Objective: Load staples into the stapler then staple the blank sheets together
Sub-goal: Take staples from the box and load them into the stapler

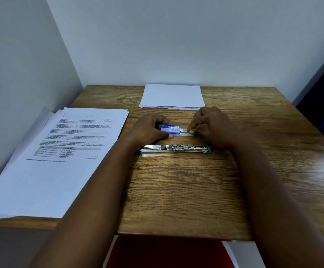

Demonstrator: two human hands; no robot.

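A small blue staple box (170,129) rests on the wooden table (176,190), gripped by my left hand (149,130). From the box's right end a strip of staples (186,133) sticks out, pinched by the fingertips of my right hand (209,125). Just in front of both hands lies the metal stapler (173,148), swung fully open and flat, its magazine facing up. A stack of blank white sheets (171,96) lies at the far edge of the table, beyond my hands.
A pile of printed pages (60,155) covers the table's left side and overhangs its left edge. White walls close the back and left. A dark blue object (323,105) stands at the right. Something red (167,254) shows under the near edge.
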